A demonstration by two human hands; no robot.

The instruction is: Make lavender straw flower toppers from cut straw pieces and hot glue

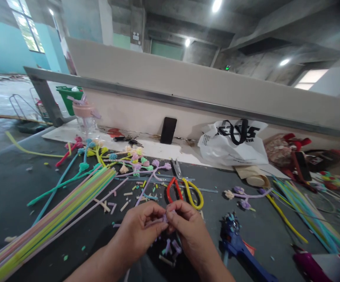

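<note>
My left hand (139,229) and my right hand (189,225) meet at the near middle of the dark table (8,188). Both pinch a short pale purple straw piece (164,219) between their fingertips. More cut purple straw bits (170,248) lie just below the hands. Scissors with one red and one yellow handle (184,190) rest right behind the hands. A long bundle of pastel straws (49,221) runs from the lower left towards my left hand.
Straw stems with small flowers (129,162) spread at the back left, another purple stem (243,194) to the right. A blue glue gun (236,243) lies right of my hands. A white plastic bag (234,143), a black phone (168,130) and a pink-lidded bottle (84,115) stand at the wall.
</note>
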